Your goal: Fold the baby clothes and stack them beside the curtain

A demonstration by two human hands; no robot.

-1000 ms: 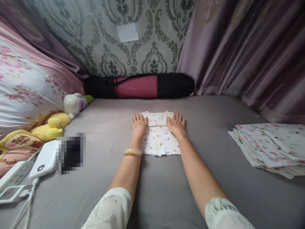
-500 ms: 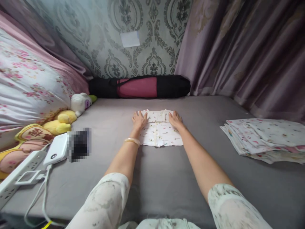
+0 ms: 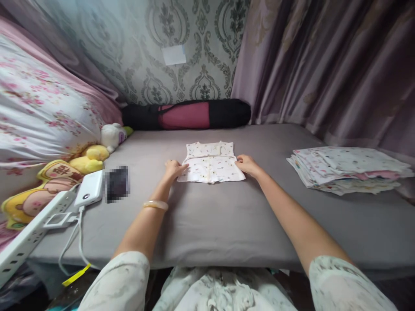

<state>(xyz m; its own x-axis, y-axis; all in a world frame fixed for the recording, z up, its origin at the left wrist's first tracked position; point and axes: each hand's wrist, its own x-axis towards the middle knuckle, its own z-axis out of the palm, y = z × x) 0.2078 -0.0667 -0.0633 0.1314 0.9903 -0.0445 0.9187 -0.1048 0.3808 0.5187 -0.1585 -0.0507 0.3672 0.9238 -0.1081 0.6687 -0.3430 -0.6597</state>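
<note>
A small white baby shirt (image 3: 214, 169) with a scattered print lies flat on the grey sheet, its far part folded over into a band. At its left edge, my left hand (image 3: 175, 167) is closed with the thumb on the cloth and the fingers at the rim. My right hand (image 3: 247, 165) pinches the right edge at about the same height. The fingertips beneath the cloth are partly hidden. A pale bangle (image 3: 155, 205) sits on my left wrist.
A stack of folded printed cloths (image 3: 346, 170) lies to the right. On the left are a power strip (image 3: 39, 226), a white power bank (image 3: 89, 188) with cables, a blurred dark object (image 3: 117, 184) and plush toys (image 3: 97, 153). A long black-and-red bag (image 3: 186, 115) lies along the wall.
Both hands have moved from the shirt's folded far part down to its side edges nearer me. The view has shifted, showing the bed's front edge.
</note>
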